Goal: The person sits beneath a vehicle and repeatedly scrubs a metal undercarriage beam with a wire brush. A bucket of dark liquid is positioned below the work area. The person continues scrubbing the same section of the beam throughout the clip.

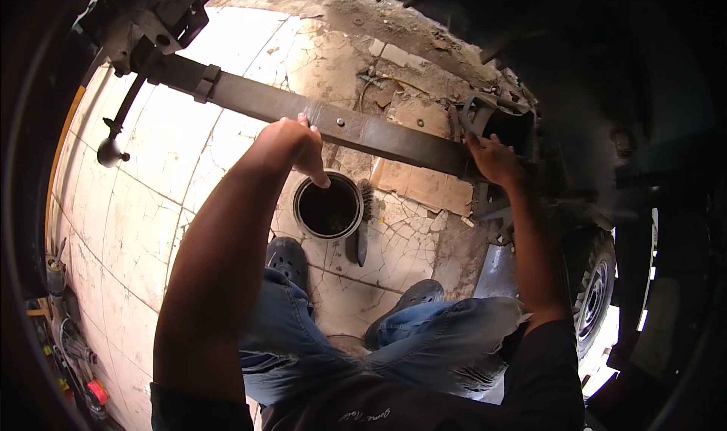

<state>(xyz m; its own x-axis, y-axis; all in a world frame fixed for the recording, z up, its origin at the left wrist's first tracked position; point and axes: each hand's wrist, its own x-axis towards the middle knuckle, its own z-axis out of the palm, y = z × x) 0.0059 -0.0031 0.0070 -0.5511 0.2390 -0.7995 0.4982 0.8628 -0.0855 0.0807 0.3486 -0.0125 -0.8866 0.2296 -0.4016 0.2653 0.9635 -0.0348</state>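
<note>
1. Long, flat, dark grey metal bar: dull, a bit rough.
2. Round, open, dark metal-looking can: shiny rim.
3. Dark brush: stiff, rough bristles.
4. Pale cream tile floor: smooth in parts, badly cracked in others.
5. Blue cloth jeans: faded, torn.
6. Dark grey clogs with holes: matt, plastic-looking.
7. Flat brown sheet: cardboard-looking, matt.

I observe a long, dark metal bar, slanting from far left to nearer right; clamp band across its left portion, round stud at mid-length.
</note>
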